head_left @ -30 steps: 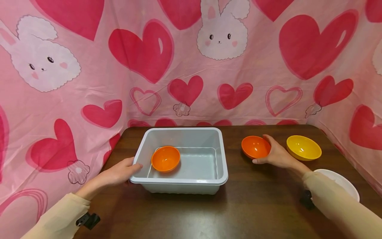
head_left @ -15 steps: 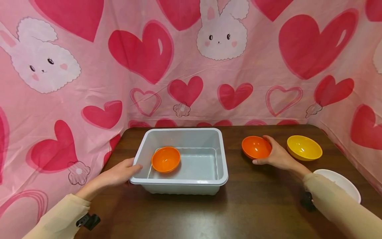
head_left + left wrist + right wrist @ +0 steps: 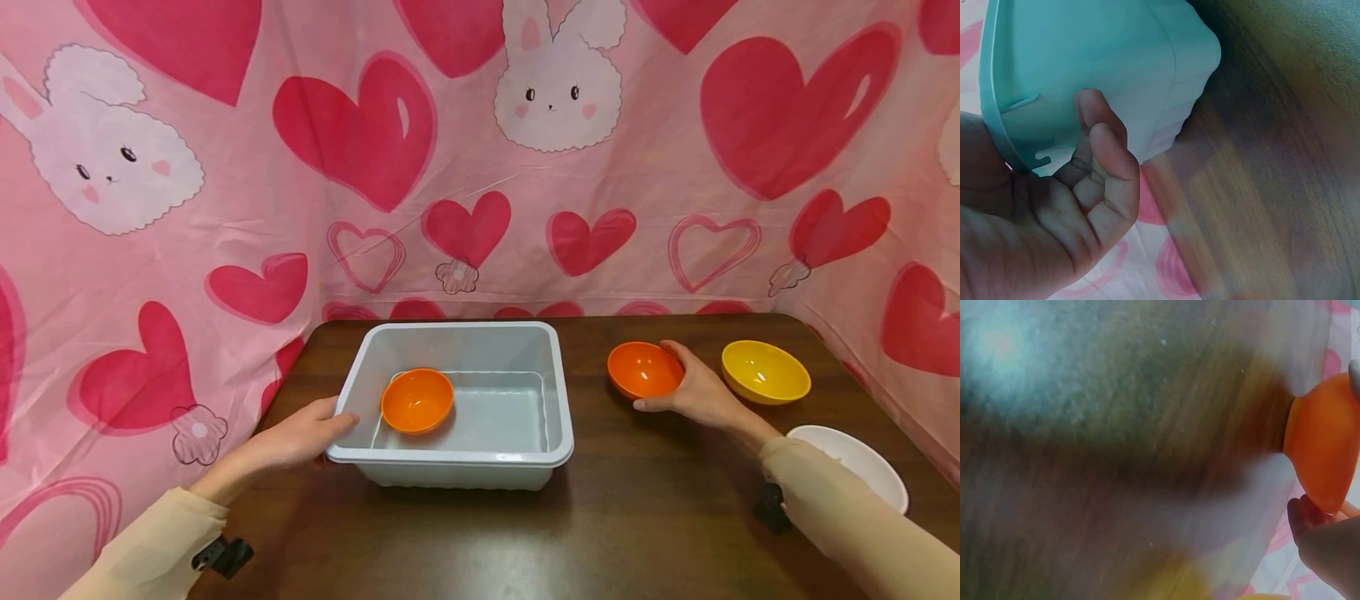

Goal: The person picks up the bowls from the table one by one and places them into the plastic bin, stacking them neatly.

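Note:
A grey plastic basin (image 3: 450, 456) stands on the brown table, and an orange bowl (image 3: 417, 402) sits in its left part. My left hand (image 3: 303, 433) grips the basin's left rim, thumb over the edge. In the left wrist view, curled fingers (image 3: 1119, 169) show below that rim, against the basin's outer wall (image 3: 1097, 56). To the basin's right, a red-orange bowl (image 3: 643, 371) rests upright on the table. Its right side is held by my right hand (image 3: 701, 390), thumb at the near side and fingers at the far side. The right wrist view shows this bowl (image 3: 1325, 437) partly cropped.
A yellow bowl (image 3: 765, 372) stands right of my right hand. Nearer, a white dish (image 3: 862, 467) is partly covered by my right sleeve (image 3: 840, 508). Pink heart-print cloth (image 3: 525, 183) hangs behind the table (image 3: 600, 533) and along both sides.

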